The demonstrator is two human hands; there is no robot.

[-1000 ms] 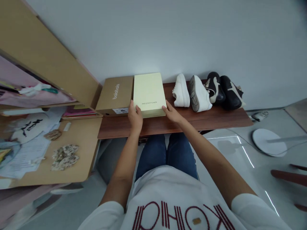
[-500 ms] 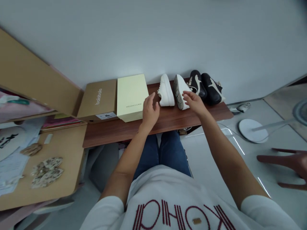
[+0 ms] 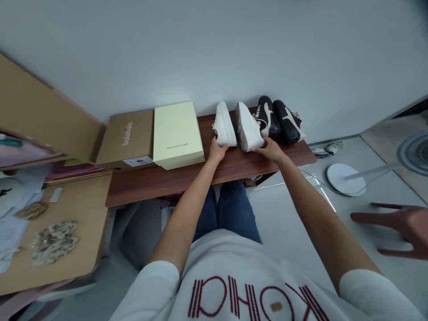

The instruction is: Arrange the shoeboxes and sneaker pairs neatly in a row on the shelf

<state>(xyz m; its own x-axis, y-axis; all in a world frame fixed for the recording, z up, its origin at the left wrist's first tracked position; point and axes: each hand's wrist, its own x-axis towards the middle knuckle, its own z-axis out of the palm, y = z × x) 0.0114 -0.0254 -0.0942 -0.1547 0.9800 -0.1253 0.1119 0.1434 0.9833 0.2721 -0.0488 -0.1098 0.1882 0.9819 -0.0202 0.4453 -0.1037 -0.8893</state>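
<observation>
My left hand (image 3: 217, 151) has its fingers around the near end of a white sneaker (image 3: 224, 125), which stands on a dark wooden shelf board (image 3: 160, 188). My right hand (image 3: 271, 150) presses against the near end of a second white sneaker (image 3: 247, 127), tilted so its grey sole shows. To the right, two black-and-cream sneakers (image 3: 279, 120) sit close together, out of reach of my fingers. Left of my hands lie a pale yellow MEIZHIYUAN box (image 3: 177, 133) and a brown balabala box (image 3: 125, 140), side by side.
A tan board (image 3: 73, 200) at the left holds papers and patterned pieces. A white wall rises behind the shelf. On the tiled floor at the right stand a white fan base (image 3: 344, 179) and reddish-brown chair legs (image 3: 401, 225).
Both hands have moved off the yellow box and come down onto the white sneakers. The whole view has drifted, so the shelf sits further left in the frame.
</observation>
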